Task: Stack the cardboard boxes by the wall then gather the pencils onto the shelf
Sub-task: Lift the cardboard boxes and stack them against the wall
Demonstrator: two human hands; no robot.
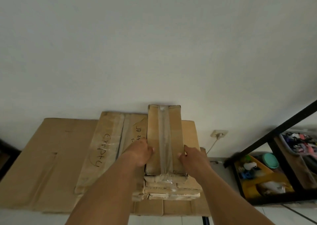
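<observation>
A narrow taped cardboard box [165, 139] lies atop a stack of cardboard boxes [171, 188] against the white wall [154, 44]. The left hand [140, 153] grips its left side and the right hand [191, 157] its right, thumbs on top. A black shelf [274, 157] of clutter stands to the right, beyond a wall socket [218, 134].

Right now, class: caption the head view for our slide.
Left hand and right hand hold a narrow taped brown cardboard box atop stacked cardboard boxes by the white wall.
</observation>
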